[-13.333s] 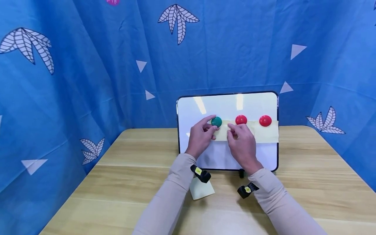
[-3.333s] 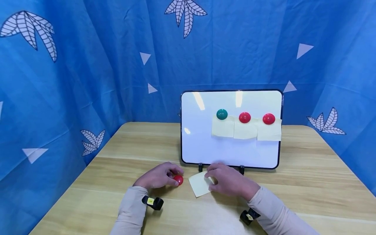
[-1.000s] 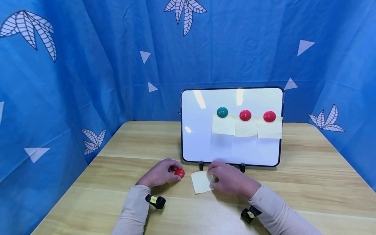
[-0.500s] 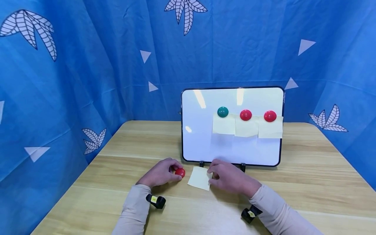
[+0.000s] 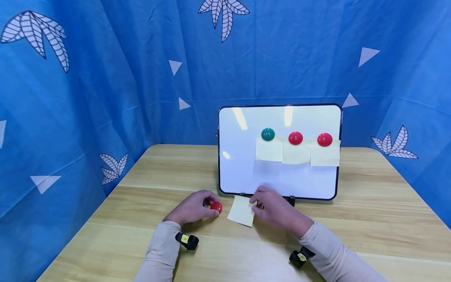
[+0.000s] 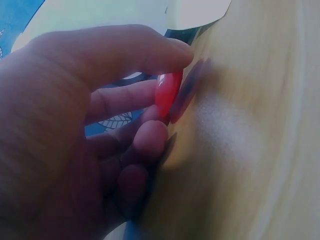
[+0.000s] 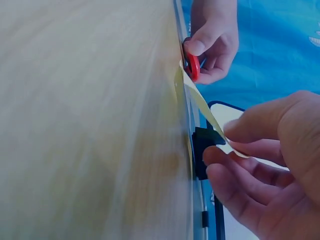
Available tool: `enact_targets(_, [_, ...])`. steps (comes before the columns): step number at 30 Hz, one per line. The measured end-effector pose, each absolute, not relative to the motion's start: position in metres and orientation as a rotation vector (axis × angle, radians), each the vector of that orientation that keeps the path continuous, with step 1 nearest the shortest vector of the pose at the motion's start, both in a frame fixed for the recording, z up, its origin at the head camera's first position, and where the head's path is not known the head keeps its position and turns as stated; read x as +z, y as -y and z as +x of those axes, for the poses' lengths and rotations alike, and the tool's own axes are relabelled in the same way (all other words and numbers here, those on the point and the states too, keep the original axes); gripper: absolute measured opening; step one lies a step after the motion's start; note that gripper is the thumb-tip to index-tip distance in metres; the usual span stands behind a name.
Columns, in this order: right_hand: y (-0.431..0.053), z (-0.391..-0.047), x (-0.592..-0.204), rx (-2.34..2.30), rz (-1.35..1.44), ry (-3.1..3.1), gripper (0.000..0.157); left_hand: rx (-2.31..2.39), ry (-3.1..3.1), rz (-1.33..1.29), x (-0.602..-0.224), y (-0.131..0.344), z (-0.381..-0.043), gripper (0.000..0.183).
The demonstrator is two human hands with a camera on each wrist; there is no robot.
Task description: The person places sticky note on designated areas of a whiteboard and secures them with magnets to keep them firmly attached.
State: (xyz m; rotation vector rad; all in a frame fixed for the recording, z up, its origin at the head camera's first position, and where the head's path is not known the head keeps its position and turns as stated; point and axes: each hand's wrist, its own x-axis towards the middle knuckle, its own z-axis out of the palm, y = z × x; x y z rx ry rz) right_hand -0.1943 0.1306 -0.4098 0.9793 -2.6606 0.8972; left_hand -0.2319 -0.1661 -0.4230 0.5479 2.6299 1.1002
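Note:
Just above the table, my left hand [image 5: 193, 207] pinches a round red magnet [image 5: 216, 207] between thumb and fingers; the left wrist view shows the magnet [image 6: 168, 94] edge-on, close to the wood. My right hand [image 5: 276, 209] pinches the right edge of a pale yellow sticky note [image 5: 241, 210] in front of the whiteboard. In the right wrist view the note [image 7: 202, 105] slants up from the table to my right thumb and finger. On the whiteboard [image 5: 236, 172], a green magnet [image 5: 267, 134] and two red magnets [image 5: 295, 138] sit at the tops of three notes [image 5: 269, 150].
The whiteboard leans on a stand with black feet [image 5: 291, 200] toward the back of the wooden table [image 5: 116, 243]. Behind it hangs a blue curtain [image 5: 292, 58] with leaf and triangle prints. The left part of the board is bare white.
Since a second ago my right hand has lifted the note's right side off the table, and the note has turned. The left hand keeps its red magnet nearly in place. Earlier, both hands were at the board.

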Motion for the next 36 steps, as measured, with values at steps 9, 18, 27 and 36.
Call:
enact_targets(9, [-0.129, -0.1946, -0.4059, 0.973, 0.872, 2.647, 0.015, 1.119, -2.623, 0.524, -0.4212, 0.1656, -0.2313, 0.031])
enact_targets(18, [-0.1289, -0.1952, -0.4079, 1.013, 0.859, 2.617, 0.022, 1.121, -2.621, 0.509, -0.4208, 0.1653, -0.2306, 0.032])
enact_targets(27, [-0.1293, -0.1954, -0.4099, 0.997, 0.872, 2.594, 0.029, 1.122, -2.622, 0.505, -0.4204, 0.1651, -0.2309, 0.031])
enact_targets(36, [-0.13, -0.1963, -0.4107, 0.988, 0.918, 2.537, 0.032, 1.117, -2.625, 0.509, -0.4228, 0.1653, -0.2316, 0.033])
